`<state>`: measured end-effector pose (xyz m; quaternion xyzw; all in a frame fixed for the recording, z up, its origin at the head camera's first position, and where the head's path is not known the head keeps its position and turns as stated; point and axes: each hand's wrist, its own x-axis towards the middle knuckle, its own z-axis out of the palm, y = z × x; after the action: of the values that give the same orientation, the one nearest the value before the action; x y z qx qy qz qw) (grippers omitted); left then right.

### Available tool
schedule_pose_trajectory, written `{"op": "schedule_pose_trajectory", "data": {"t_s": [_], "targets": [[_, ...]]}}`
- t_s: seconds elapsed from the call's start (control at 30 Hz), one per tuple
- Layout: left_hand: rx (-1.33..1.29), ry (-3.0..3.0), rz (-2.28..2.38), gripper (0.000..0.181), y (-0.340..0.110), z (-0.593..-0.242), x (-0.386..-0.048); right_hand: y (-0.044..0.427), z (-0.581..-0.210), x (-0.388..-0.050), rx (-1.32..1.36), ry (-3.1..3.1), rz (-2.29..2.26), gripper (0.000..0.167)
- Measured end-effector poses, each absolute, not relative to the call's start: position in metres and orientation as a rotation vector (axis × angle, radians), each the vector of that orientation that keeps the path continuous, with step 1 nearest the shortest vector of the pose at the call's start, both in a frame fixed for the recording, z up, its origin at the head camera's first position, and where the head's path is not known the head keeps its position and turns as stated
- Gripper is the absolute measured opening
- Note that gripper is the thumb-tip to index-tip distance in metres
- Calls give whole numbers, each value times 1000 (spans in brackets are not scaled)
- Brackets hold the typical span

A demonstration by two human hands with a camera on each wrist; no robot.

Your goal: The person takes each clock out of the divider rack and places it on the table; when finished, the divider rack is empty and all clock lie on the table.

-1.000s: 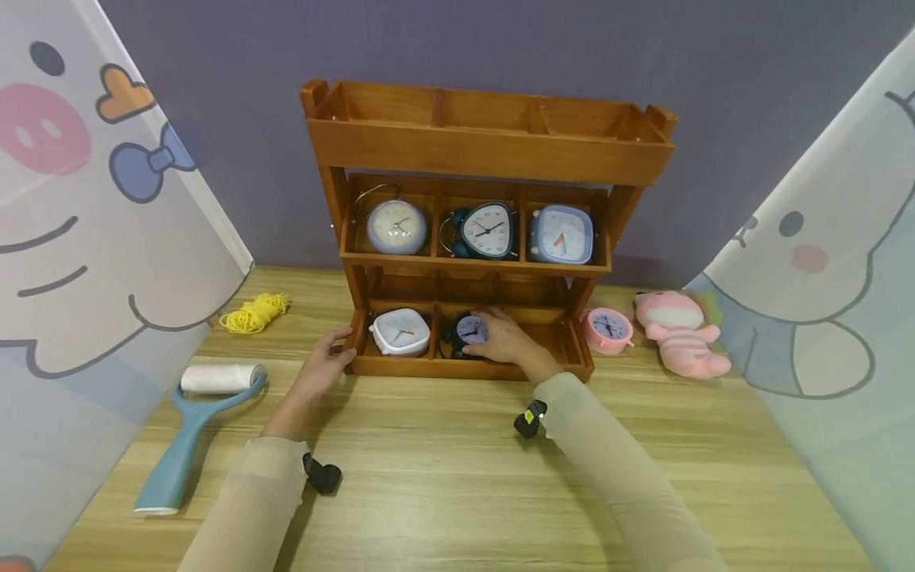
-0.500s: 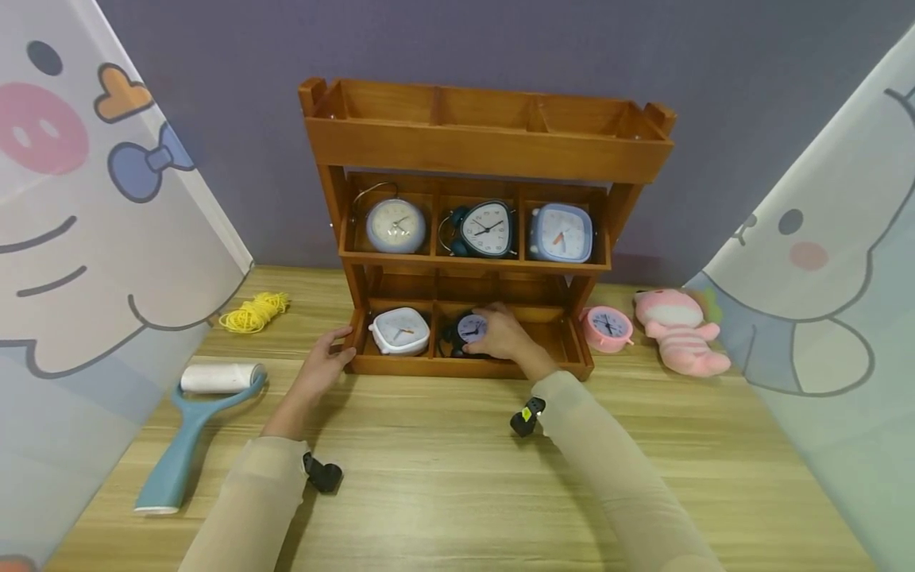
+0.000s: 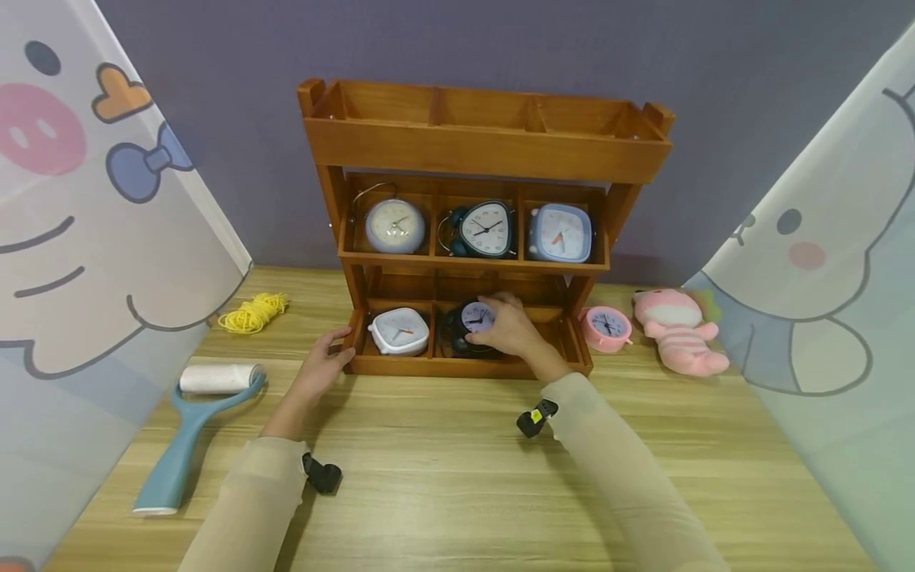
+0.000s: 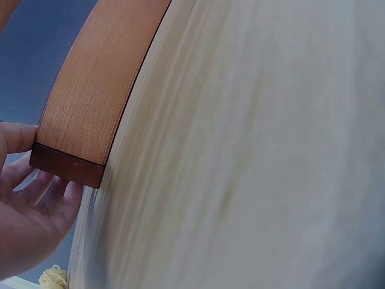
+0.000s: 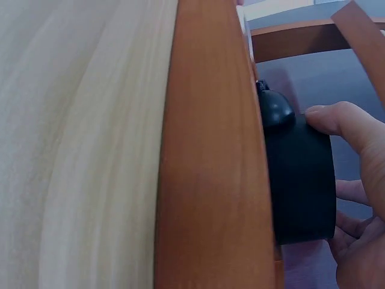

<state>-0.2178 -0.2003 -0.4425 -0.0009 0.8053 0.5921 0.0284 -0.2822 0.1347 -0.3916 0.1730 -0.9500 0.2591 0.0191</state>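
My right hand grips a black alarm clock with a lilac face, thumb on its near side and fingers behind. It stands in the bottom tier's middle compartment, tilted back. The right wrist view shows its dark casing and one bell behind the front board. At the left end of the wooden rack, my left hand holds the bottom tray's corner. In the left wrist view, thumb and fingers lie about that board end. A white alarm clock sits in the compartment between the hands.
The middle tier holds a round clock, a dark green triangular clock and a blue square clock. A pink clock and plush toy lie right. Yellow string and a lint roller lie left.
The right hand has shifted slightly up and right, and the black alarm clock has moved up and back with it. The left hand has stayed at the rack's end.
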Motion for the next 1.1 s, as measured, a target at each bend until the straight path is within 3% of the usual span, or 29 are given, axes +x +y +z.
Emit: {"op": "schedule_pose_trajectory", "data": {"t_s": [0.43,1.1], "targets": [[-5,2494,1816,49,-200,-445,-219,159,-369,-258,481,-2940,955,80],[0,2484,1818,49,-201,-444,-218,259,-347,-218,371,-2967,872,84]]}}
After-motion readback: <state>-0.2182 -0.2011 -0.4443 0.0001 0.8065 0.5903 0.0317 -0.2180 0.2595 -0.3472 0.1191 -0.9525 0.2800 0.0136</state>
